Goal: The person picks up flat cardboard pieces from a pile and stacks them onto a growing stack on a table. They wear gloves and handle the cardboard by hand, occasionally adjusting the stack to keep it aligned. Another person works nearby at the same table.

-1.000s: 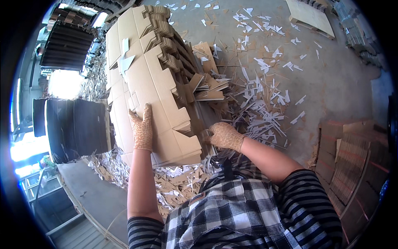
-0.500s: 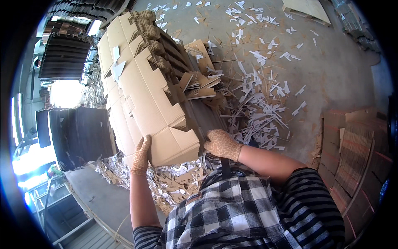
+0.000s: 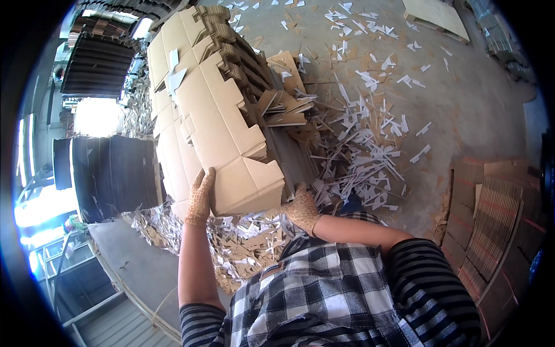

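A tall stack of brown die-cut cardboard blanks (image 3: 222, 115) leans in front of me, its notched edges facing right. Over the lower left of the top sheet rests my left hand (image 3: 199, 199), in a tan patterned glove, with its fingers stretched out along the cardboard. My right hand (image 3: 302, 211), gloved alike, is at the stack's near right corner. One finger points up beside the edge; the others are partly hidden, so its grip is unclear. A white paper scrap (image 3: 175, 78) lies on the top sheet. Torn cardboard offcuts (image 3: 286, 110) jut out at the stack's right side.
White and brown scraps (image 3: 370, 144) litter the floor right of the stack, and more scraps (image 3: 248, 248) lie close to my body. Dark stacked sheets (image 3: 113, 176) stand at left. Bundled cardboard (image 3: 485, 225) is at right, a flat pale board (image 3: 436, 18) far right.
My right hand has shifted down and toward me along the stack's corner, its fingers now pointing more upward. My left hand stays on the top sheet. The whole view has shifted slightly.
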